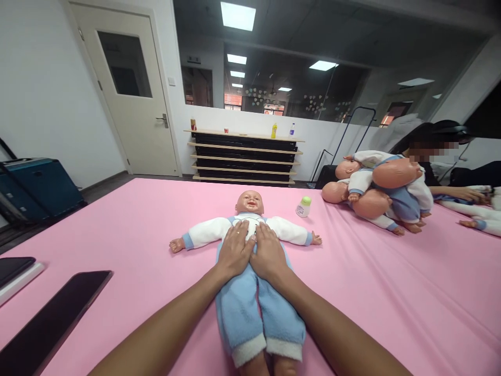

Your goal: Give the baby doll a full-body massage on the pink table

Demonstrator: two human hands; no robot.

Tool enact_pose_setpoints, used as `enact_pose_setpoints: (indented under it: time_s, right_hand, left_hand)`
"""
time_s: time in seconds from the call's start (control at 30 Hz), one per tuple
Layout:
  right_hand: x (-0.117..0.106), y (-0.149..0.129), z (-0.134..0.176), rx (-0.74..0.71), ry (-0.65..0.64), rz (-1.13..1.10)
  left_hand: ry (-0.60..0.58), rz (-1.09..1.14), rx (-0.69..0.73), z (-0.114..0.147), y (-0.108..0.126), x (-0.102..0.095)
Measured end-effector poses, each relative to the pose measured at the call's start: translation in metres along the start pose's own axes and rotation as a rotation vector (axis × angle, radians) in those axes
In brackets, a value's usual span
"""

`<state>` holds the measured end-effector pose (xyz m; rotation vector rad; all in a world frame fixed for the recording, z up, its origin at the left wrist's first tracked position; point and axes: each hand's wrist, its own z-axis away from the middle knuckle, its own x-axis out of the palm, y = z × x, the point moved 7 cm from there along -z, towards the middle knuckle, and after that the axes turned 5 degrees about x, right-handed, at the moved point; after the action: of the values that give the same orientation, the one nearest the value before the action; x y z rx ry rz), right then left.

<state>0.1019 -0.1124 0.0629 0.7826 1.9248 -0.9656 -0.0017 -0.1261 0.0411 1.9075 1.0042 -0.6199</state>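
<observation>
A baby doll [242, 308] in a white top and light blue trousers lies on its back on the pink-covered table [156, 308], head away from me and arms stretched out sideways. My left hand [236, 248] rests flat on the left side of its chest, fingers extended, a ring on one of them. Beside it, my right hand [269, 250] lies flat on the other side of the chest, also with fingers stretched out. The thumbs come close together in the middle. Past the doll's arm on the right stands a small white bottle with a green cap [303, 207].
Several dolls [376, 188] are piled at the right, near another person [438, 141] whose hands are at a further doll. A dark flat phone-like slab [58, 318] lies at the left. Beyond the table are a shelf unit [245, 156], a door [125, 89] and a teal suitcase [39, 188].
</observation>
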Motion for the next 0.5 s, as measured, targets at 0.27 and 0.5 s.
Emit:
enact_pose_setpoints:
  time_s: [0.27,0.5]
  right_hand:
    - [0.0,-0.017,0.001,-0.237,-0.043,-0.064]
    - [0.01,0.0,-0.006,-0.035,-0.127,0.047]
  left_hand:
    - [0.058,0.011,-0.103,0.001,-0.01,-0.001]
    - [0.001,-0.048,0.067,0.005,0.015,-0.01]
